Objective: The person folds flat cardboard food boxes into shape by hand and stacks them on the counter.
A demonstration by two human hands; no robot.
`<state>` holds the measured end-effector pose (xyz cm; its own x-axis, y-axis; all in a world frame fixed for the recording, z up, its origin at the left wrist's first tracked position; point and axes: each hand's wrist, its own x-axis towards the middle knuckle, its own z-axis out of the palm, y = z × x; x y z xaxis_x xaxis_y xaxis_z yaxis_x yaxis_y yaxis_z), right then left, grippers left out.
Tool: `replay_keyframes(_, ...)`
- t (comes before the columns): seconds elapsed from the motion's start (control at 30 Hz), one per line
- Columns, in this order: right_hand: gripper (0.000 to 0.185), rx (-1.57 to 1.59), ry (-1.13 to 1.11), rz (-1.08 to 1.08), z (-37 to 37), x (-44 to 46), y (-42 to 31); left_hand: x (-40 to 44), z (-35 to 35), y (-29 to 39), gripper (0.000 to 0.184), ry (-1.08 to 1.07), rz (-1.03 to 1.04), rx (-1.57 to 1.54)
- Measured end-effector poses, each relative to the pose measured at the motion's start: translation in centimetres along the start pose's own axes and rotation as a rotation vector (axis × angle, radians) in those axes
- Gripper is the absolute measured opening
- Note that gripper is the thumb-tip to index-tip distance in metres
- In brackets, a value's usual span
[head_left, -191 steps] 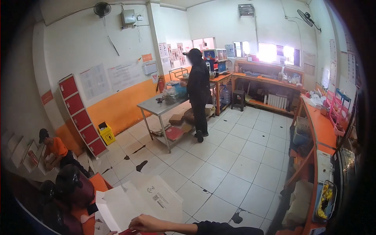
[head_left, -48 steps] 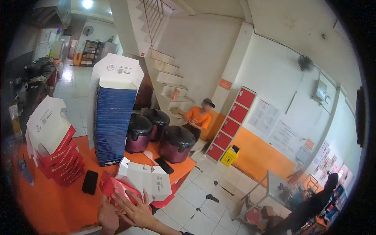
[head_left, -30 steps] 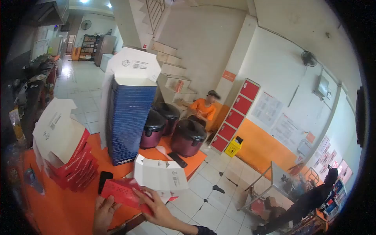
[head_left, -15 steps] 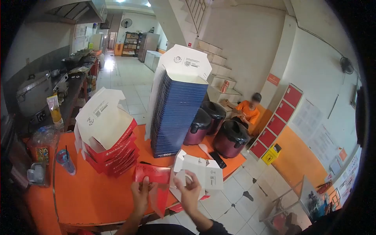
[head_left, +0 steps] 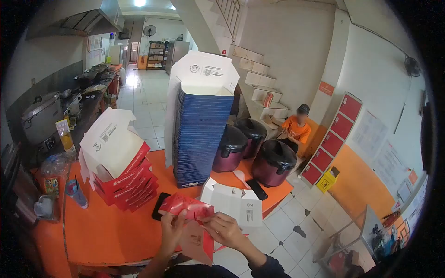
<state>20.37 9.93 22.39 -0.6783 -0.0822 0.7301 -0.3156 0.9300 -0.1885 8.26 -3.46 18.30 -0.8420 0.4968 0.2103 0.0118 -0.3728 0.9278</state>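
A red cardboard food box (head_left: pixel 198 241), partly folded, is held just above the front edge of the orange table. My left hand (head_left: pixel 173 229) pinches its left side, with the thumb up against the red panel. At its right corner, the fingers of my right hand (head_left: pixel 225 230) are closed on the cardboard edge. Right behind my right hand lies an open box (head_left: pixel 238 204) with its white inside showing. A dark phone-like object (head_left: pixel 159 206) sticks out from behind the red box on the left.
A tall stack of blue boxes (head_left: pixel 201 139) stands at the table's middle, with nested red boxes (head_left: pixel 125 185) left of it. Maroon rice cookers (head_left: pixel 273 169), a pale spoon (head_left: pixel 240 177) and a black phone (head_left: pixel 256 189) are behind right. A plastic cup (head_left: pixel 77 193) stands left. A person in orange (head_left: pixel 296 129) sits beyond.
The red box has been turned and its panels bent inward. My right hand has closed on its right corner. The view has shifted slightly, uncovering more of the dark object.
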Motion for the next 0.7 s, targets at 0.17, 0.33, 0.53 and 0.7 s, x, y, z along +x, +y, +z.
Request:
replay_keyframes(0.17,0.016,-0.010,-0.078,-0.026,-3.5,-1.1,1.5,0.0,3.9,1.9,0.015,-0.054,0.026,-0.089)
replay_keyframes(0.33,0.023,-0.290,0.047,-0.066,-3.4,-3.2,4.1,-1.1,7.5,-1.7,0.015,-0.098,0.058,-0.057)
replay_keyframes(0.53,0.037,-0.179,0.257,0.066,-4.9,-3.2,5.3,-1.6,10.0,-0.7,0.017,-0.103,-0.005,-0.204)
replay_keyframes(0.7,0.071,0.267,0.210,0.307,-6.2,-2.3,5.7,-1.5,9.3,-1.4,0.027,-0.175,0.040,-0.224)
